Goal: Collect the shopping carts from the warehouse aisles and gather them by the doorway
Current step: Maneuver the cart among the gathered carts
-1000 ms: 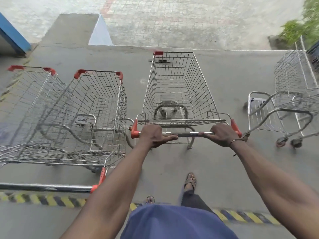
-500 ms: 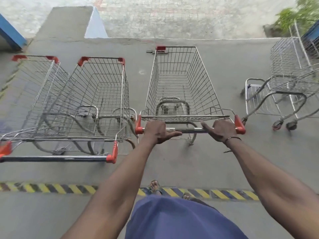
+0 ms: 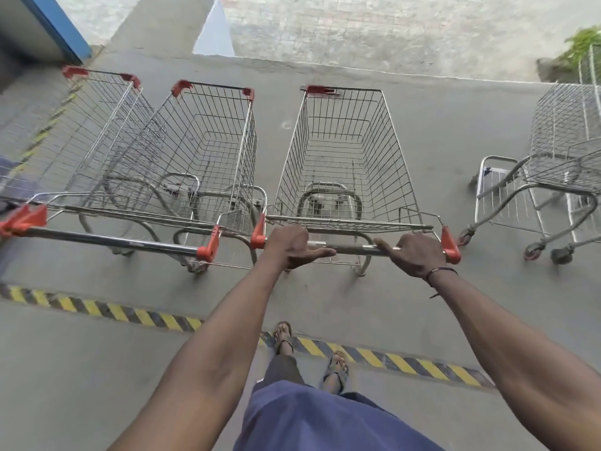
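Grey concrete floor [image 3: 422,131] past a yellow-black hazard stripe [image 3: 97,309], paving beyond. Two parked carts [image 3: 182,151] left, another [image 3: 566,151] right: mostly gathered, judging by that. Middle cart [image 3: 344,151] nearly aligned, handle [image 3: 354,249] gripped by left hand [image 3: 287,247] and right hand [image 3: 414,255], fingers curled over, thumbs extended.

silver carts [image 3: 344,164], orange handle ends [image 3: 450,245], yellow-black floor stripe [image 3: 383,354]
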Action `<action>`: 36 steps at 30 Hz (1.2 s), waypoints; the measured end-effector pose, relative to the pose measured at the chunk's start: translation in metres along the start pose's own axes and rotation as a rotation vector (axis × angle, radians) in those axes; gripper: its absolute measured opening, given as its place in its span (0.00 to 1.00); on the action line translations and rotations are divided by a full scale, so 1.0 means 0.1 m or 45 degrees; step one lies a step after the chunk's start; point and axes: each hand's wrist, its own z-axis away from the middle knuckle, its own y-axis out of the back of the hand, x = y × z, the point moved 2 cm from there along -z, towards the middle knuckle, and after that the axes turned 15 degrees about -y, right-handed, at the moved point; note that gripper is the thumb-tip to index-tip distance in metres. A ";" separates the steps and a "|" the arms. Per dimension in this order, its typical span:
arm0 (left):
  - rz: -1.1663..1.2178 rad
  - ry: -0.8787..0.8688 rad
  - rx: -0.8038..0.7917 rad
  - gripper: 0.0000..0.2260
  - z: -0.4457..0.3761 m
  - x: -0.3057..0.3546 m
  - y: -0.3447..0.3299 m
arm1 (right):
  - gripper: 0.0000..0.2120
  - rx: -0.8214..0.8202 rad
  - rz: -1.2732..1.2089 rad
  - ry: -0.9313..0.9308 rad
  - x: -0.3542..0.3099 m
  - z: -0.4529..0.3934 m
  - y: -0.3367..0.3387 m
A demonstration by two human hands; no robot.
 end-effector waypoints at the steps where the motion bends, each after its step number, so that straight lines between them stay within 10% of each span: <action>1: 0.021 -0.011 -0.019 0.49 0.02 0.00 -0.01 | 0.48 -0.001 -0.001 0.025 0.02 0.03 0.00; 9: 0.039 -0.070 -0.144 0.41 0.18 -0.06 -0.05 | 0.44 0.022 0.010 0.078 -0.03 0.28 -0.02; 16: -0.024 -0.089 -0.130 0.61 0.32 -0.16 -0.03 | 0.48 0.037 0.004 0.067 -0.13 0.41 -0.10; 36: -0.058 -0.126 -0.140 0.44 0.61 -0.23 0.03 | 0.46 0.058 -0.005 0.093 -0.33 0.51 -0.13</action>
